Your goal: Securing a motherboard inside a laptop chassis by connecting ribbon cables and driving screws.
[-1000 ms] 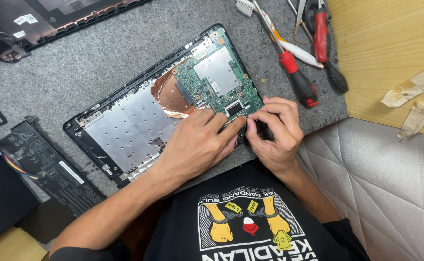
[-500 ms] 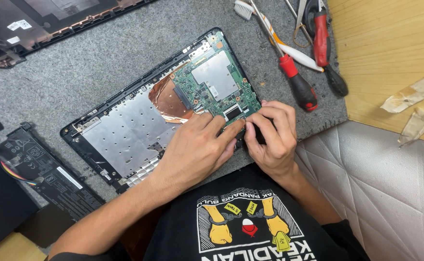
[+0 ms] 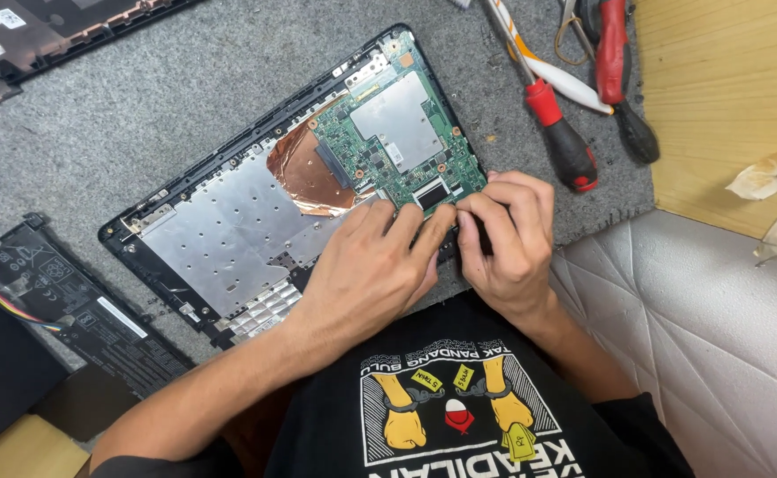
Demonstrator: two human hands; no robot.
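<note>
STEP: you work a connector at the near edge of the circuit board (image 3: 397,146) | LOCATION: board sits in the open laptop shell (image 3: 229,230) on the grey mat (image 3: 140,97) | left hand (image 3: 366,274): fingers flat, pressing | right hand (image 3: 508,239): fingers pinched narrow, contents hidden | NEXT: likely needs a gentle, steady pull.

Grey felt mat (image 3: 140,115), rough and matt, under the open laptop shell (image 3: 131,239) of black matt plastic. Inside it, a dull silver metal plate (image 3: 229,239), shiny copper foil (image 3: 304,173) and a green circuit board (image 3: 406,142). Glossy red-and-black plastic on the screwdriver (image 3: 565,146). Bare pale wood on the bench (image 3: 725,97).
</note>
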